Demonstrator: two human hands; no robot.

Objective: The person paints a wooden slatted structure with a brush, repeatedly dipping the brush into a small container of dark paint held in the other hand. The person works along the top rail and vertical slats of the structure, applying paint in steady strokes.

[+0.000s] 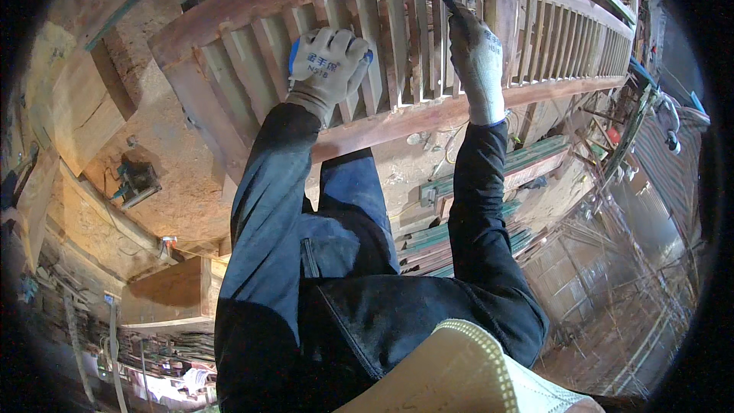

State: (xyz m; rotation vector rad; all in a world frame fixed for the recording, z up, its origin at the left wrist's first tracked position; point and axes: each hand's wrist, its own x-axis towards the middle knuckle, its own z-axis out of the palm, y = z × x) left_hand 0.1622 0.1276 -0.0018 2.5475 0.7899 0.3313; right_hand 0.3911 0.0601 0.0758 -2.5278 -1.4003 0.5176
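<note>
Over a long reddish-brown wooden frame of upright slats point(397, 53), we work with both hands in grey knit gloves. Our left hand point(327, 61) lies spread across the slats toward the frame's left part, palm down, with a bit of blue, perhaps a tool or the glove's coating, showing at its edges; whether it grips anything we cannot tell. Our right hand point(475, 53) reaches up near the frame's middle, its fingertips pinched narrow at a slat's upper end, possibly on something small and dark that is too blurred to name. Both forearms, in dark blue sleeves, rise straight from the lower edge. We judge this a fitting or finishing pass along the slats; the next move calls for steady bracing from the left hand. Below the frame lie stacked green-edged boards point(489, 176).
</note>
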